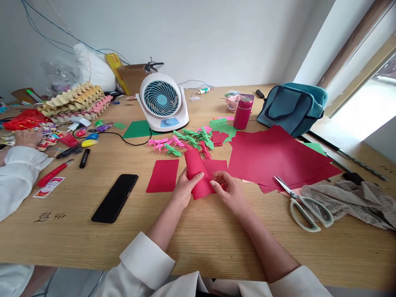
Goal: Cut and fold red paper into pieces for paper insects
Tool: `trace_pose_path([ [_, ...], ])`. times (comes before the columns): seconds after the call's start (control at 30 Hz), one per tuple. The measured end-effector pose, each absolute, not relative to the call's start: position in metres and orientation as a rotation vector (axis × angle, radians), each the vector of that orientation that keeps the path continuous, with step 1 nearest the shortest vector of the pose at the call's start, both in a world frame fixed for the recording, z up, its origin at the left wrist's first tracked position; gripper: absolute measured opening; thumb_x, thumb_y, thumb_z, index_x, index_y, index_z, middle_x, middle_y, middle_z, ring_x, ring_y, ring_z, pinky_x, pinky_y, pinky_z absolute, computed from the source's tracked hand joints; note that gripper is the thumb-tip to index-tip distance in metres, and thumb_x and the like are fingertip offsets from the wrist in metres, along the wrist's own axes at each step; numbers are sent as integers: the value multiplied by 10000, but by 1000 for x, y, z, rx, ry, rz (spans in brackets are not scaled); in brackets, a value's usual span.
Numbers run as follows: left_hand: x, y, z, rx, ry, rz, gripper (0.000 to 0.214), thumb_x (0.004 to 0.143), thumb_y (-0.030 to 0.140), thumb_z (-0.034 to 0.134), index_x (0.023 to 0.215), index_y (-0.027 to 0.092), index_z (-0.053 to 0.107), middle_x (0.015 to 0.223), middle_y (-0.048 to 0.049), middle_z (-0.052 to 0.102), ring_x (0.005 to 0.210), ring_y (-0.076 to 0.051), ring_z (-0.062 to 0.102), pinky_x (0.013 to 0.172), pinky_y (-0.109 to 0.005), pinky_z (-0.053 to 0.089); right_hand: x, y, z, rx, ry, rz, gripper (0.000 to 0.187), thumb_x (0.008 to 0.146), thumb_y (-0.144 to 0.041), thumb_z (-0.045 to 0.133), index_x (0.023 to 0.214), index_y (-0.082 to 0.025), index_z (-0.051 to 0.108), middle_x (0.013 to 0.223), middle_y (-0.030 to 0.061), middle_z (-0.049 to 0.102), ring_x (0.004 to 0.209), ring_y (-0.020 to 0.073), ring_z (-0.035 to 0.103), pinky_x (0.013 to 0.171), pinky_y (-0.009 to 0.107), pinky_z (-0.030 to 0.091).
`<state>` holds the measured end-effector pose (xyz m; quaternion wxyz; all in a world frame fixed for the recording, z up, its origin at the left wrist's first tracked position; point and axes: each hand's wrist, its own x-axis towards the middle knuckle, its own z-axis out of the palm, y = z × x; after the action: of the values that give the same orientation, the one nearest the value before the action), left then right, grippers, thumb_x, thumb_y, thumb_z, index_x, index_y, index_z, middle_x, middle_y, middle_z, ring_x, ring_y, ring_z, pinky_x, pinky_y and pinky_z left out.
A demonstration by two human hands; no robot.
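My left hand (186,187) is closed on a curled sheet of red paper (197,170), thumb pressed on its front. My right hand (230,191) pinches the lower right edge of the same sheet, fingers bent together. The paper bends upward between both hands, above the wooden table (197,240). A flat red paper square (163,175) lies just left of my left hand. Another red piece (217,166) lies partly under the curled sheet.
A stack of large red sheets (276,156) and scissors (305,205) lie to the right, beside a grey cloth (356,201). A black phone (115,197) lies left. A small fan (162,101), folded paper shapes (185,141), a red bottle (243,113), a teal bag (293,106). Another person's sleeve (9,179) is at far left.
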<state>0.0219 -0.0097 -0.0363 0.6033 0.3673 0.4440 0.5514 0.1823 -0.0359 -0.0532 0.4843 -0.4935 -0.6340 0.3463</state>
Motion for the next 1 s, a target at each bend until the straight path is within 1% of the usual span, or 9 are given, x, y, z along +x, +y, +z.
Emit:
trace_pose_path([
  [0.07,25,-13,-35,868,1025,1269,545,551,361,869,1002,188,615,917,-21,691,818,-170,639,794,-304,508,180,-34,-58,-1177,-1431,983,260,866,-452,584,833,-194,584,718,1,602,629,143,532,580,254,419],
  [0.13,23,-13,-35,875,1026,1282,538,559,359,867,1004,195,612,922,-12,685,812,-160,634,785,-295,510,182,-32,-61,-1149,-1347,1061,286,858,-464,587,766,-196,552,651,-21,545,583,128,484,552,246,386],
  [0.23,19,-11,-35,877,1046,1328,557,555,383,863,1017,202,610,932,-12,686,819,-163,638,789,-296,509,184,-31,-60,-1132,-1326,1085,296,879,-480,555,791,-197,555,683,-11,557,616,133,499,583,251,403],
  [0.37,18,-10,-40,931,1078,1337,577,562,391,856,1046,206,602,953,-21,695,840,-183,651,779,-299,512,181,-33,-56,-1075,-1376,1124,302,858,-491,589,947,-203,593,852,15,622,739,149,559,674,265,456],
  [0.43,20,-12,-43,971,1070,1317,565,582,378,848,1058,209,594,969,-22,694,847,-184,650,764,-292,514,178,-33,-58,-1054,-1379,1181,306,817,-491,643,907,-202,591,778,-11,594,676,134,531,625,250,437],
  [0.53,22,-14,-46,1006,1018,1301,552,611,354,836,1078,213,578,1010,-29,690,880,-181,647,782,-285,513,177,-31,-64,-1047,-1361,1240,324,806,-508,643,765,-201,549,662,-39,516,577,113,451,547,236,374],
  [0.7,17,-10,-44,962,956,1441,465,671,330,802,1061,206,582,1084,-46,684,979,-177,640,899,-307,488,184,-26,-69,-1119,-1279,1146,326,813,-511,610,729,-209,519,622,-42,477,551,112,402,513,234,336],
  [0.87,9,-6,-43,986,1024,1482,349,658,320,807,928,179,636,937,-23,713,862,-150,644,855,-280,485,186,-24,-66,-1182,-1240,1058,340,796,-528,602,707,-214,506,582,-52,424,529,113,356,494,238,295],
  [1.0,8,-5,-43,1030,1041,1497,347,667,348,799,938,178,664,972,-37,727,892,-170,653,866,-295,485,188,-23,-63,-1174,-1264,998,338,817,-529,569,706,-215,512,593,-46,433,539,121,370,513,246,314],
])
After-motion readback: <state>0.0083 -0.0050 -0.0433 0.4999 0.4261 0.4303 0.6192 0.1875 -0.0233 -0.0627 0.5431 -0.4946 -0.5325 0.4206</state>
